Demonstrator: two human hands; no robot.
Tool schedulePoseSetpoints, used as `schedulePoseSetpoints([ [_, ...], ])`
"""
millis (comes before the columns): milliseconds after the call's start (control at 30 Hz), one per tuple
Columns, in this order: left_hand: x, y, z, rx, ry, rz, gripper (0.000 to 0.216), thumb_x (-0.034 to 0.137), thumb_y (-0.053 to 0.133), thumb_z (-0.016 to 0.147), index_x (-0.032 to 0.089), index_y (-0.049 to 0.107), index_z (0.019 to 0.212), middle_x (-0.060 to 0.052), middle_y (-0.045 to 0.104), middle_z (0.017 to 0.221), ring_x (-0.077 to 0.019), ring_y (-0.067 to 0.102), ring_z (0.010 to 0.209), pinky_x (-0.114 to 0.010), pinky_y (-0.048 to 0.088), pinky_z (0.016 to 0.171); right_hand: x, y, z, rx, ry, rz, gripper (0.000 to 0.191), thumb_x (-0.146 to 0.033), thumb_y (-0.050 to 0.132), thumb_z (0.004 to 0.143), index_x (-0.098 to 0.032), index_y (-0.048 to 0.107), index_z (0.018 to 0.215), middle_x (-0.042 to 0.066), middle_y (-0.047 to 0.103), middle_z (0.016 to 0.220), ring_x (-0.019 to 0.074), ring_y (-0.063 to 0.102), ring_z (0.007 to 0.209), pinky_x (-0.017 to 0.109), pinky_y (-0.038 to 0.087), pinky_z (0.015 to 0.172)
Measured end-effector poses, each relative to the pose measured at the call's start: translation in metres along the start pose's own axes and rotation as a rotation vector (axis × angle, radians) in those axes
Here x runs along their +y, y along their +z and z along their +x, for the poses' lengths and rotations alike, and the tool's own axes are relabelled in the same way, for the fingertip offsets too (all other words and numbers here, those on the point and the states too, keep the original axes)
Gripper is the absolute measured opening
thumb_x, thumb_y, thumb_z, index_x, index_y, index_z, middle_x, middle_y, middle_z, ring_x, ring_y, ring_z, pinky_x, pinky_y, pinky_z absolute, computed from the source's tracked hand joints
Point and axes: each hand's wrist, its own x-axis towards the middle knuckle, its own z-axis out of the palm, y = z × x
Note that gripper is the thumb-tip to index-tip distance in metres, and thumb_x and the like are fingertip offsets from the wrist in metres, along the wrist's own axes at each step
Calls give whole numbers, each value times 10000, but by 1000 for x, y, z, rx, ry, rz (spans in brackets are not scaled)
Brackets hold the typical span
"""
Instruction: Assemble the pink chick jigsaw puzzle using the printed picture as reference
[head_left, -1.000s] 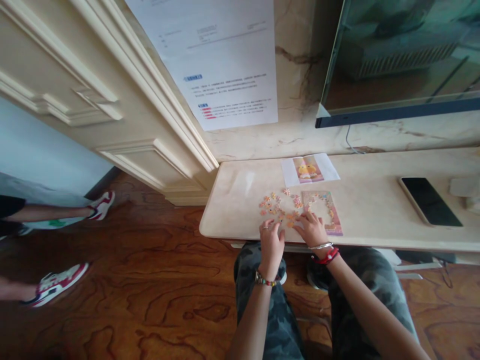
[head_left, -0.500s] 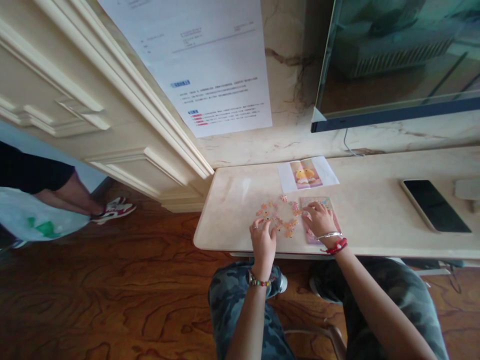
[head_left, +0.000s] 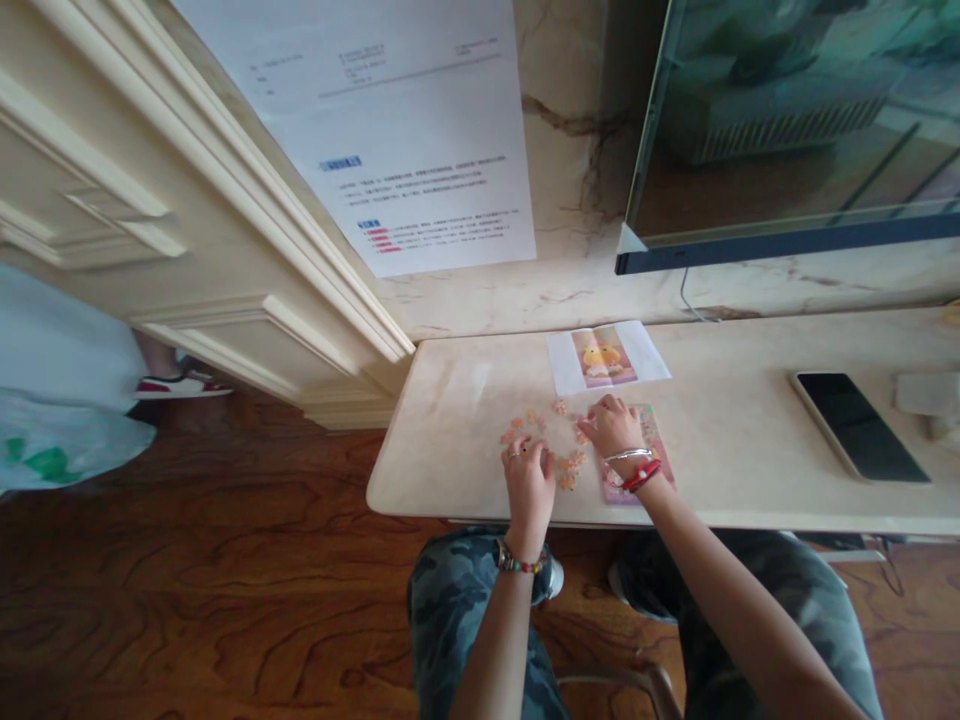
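Several small orange and pink jigsaw puzzle pieces (head_left: 571, 470) lie in a loose ring on the pale tabletop. My left hand (head_left: 529, 485) rests over the near left of the ring, thumb apart from its bent fingers, above the pieces; I make out nothing held in it. On the right side of the ring, my right hand (head_left: 616, 432) has its fingers drawn together at a puzzle piece, the fingertips partly hidden. Beneath this hand and wrist is a pink patterned flat board (head_left: 660, 445), partly covered. Behind them lies a creased sheet with a yellow figure picture (head_left: 606, 358).
A phone (head_left: 859, 425) lies on the right of the table (head_left: 442, 430), beside a white box (head_left: 926, 393). A screen (head_left: 780, 130) and a printed sheet (head_left: 442, 150) are on the wall. At far left, a person's shoe (head_left: 184, 385) shows near a plastic bag (head_left: 67, 440).
My right hand has shifted slightly left and toward the pieces, while my left hand stays nearly in place. The person at the left has moved farther out of view. The camera has turned a little.
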Motion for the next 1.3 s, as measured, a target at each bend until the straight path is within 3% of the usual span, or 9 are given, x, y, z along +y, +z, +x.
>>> schedulePoseSetpoints([
  [167, 8, 2, 5, 7, 25, -15, 160, 136, 499, 732, 146, 590, 863, -107, 510, 940, -218, 458, 962, -394, 395, 848, -19, -2, -8, 19, 31, -33, 217, -280, 455, 773, -137, 605, 835, 122, 539, 945, 216, 479, 877, 351, 343, 741],
  [267, 8, -1, 8, 30, 41, -6, 163, 135, 494, 731, 145, 592, 862, -109, 513, 942, -227, 458, 958, -417, 387, 854, -18, -6, -10, 33, -5, -2, 215, -269, 445, 777, -133, 599, 842, 124, 537, 943, 215, 481, 874, 343, 343, 731],
  [433, 12, -5, 9, 7, 84, -29, 168, 150, 480, 750, 159, 577, 887, -101, 502, 981, -211, 453, 973, -401, 391, 859, 33, -11, -18, 82, -34, 83, 248, -360, 456, 770, -163, 588, 845, 84, 532, 925, 198, 483, 875, 310, 349, 715],
  [533, 25, -1, 11, -59, 137, -23, 187, 167, 470, 768, 170, 562, 931, -93, 502, 1007, -197, 449, 988, -375, 389, 867, 71, -11, -20, 138, -72, 117, 233, -356, 473, 760, -163, 585, 829, 78, 535, 907, 191, 492, 859, 299, 349, 706],
  [633, 43, 8, 16, -141, 212, 18, 207, 170, 449, 786, 194, 551, 965, -76, 493, 1083, -192, 435, 1011, -363, 375, 876, 87, -11, -16, 121, -134, 66, 205, -323, 480, 763, -162, 586, 833, 77, 539, 898, 189, 489, 867, 293, 344, 702],
  [900, 65, 22, 23, -332, 347, 111, 364, 169, 404, 815, 297, 421, 1155, -28, 498, 1133, -205, 366, 1098, -350, 382, 813, 79, -11, -4, 24, -253, -40, 173, -299, 534, 750, -173, 586, 856, 77, 544, 928, 184, 484, 864, 282, 327, 692],
  [1100, 67, 23, 21, -390, 380, 158, 383, 180, 397, 819, 275, 384, 1190, -51, 477, 1128, -189, 386, 1059, -323, 378, 797, 80, -10, -3, -6, -273, -82, 217, -348, 528, 765, -167, 588, 868, 87, 547, 938, 185, 479, 873, 279, 323, 689],
  [1300, 70, 26, 19, -371, 380, 182, 395, 174, 385, 816, 291, 384, 1193, -61, 471, 1079, -213, 400, 1004, -347, 378, 774, 77, -13, -1, -17, -245, -70, 221, -360, 509, 779, -180, 621, 841, 71, 578, 912, 172, 486, 871, 269, 309, 700],
])
